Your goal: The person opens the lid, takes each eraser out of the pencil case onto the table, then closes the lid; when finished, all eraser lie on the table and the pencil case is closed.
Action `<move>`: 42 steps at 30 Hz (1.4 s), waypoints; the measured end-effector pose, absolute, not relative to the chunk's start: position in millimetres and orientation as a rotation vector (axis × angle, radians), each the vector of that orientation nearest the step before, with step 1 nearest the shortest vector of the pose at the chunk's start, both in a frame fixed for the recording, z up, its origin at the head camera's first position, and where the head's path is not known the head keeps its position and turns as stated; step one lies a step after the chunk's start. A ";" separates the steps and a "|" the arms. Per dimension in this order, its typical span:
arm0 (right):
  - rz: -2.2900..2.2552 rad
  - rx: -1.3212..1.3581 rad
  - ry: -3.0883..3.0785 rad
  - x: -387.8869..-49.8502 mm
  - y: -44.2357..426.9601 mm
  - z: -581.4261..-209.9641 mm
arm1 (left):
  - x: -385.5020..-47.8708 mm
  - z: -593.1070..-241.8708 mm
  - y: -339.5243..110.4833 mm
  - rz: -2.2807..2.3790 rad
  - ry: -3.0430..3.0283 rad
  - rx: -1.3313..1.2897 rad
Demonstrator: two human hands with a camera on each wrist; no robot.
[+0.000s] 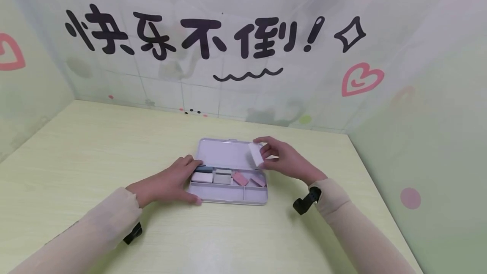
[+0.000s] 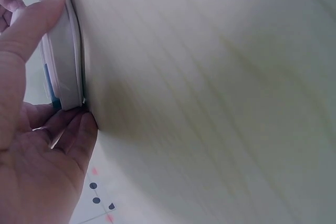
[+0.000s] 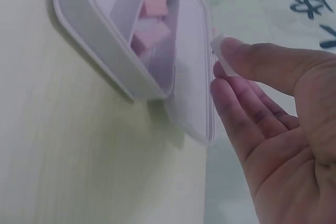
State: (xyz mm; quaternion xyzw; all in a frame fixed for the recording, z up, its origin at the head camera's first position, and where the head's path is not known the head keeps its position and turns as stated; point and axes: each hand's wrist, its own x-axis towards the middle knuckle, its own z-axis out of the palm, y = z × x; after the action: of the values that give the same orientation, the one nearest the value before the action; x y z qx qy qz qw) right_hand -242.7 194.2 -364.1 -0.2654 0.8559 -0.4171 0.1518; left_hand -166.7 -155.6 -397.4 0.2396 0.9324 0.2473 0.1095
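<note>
An open pale lilac pencil case point(image 1: 224, 200) lies on the table, its lid point(image 1: 220, 152) folded back. My left hand point(image 1: 172, 183) grips its left end, thumb at the near corner and fingers farther back. In the left wrist view that thumb point(image 2: 39, 22) lies along the case's side. My right hand point(image 1: 287, 160) pinches a white block like an eraser point(image 1: 256, 154) above the lid's right side. The back compartment holds a white block point(image 1: 202, 177), a pale grey one point(image 1: 222, 178), two pink erasers, one here point(image 1: 240, 178), and a dark blue-grey item point(image 1: 204, 169).
The light wood-grain table point(image 1: 114, 147) surrounds the case. Printed sheets form the back wall point(image 1: 160, 88) and both sides. Black wrist cameras are strapped to both wrists, the right one point(image 1: 304, 202) hanging over the table. The case's front row has a divider point(image 1: 244, 193).
</note>
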 end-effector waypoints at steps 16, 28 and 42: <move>-1.318 -0.415 2.613 -280.8 243.1 -390.5 | -164.7 -396.5 -157.4 0.718 2.744 0.705; -1.278 -0.266 2.583 -300.8 246.4 -406.6 | -164.6 -395.9 -156.1 0.730 2.736 0.698; -1.228 -0.268 2.546 -304.8 244.6 -403.2 | -167.8 -397.6 -156.2 0.721 2.736 0.697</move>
State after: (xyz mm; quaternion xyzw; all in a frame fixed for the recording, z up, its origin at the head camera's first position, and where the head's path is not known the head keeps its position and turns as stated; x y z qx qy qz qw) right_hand -304.8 244.6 -403.2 -0.0934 0.8866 -0.4274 0.1504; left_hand -167.8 -156.2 -397.6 0.2375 0.9329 0.2459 0.1136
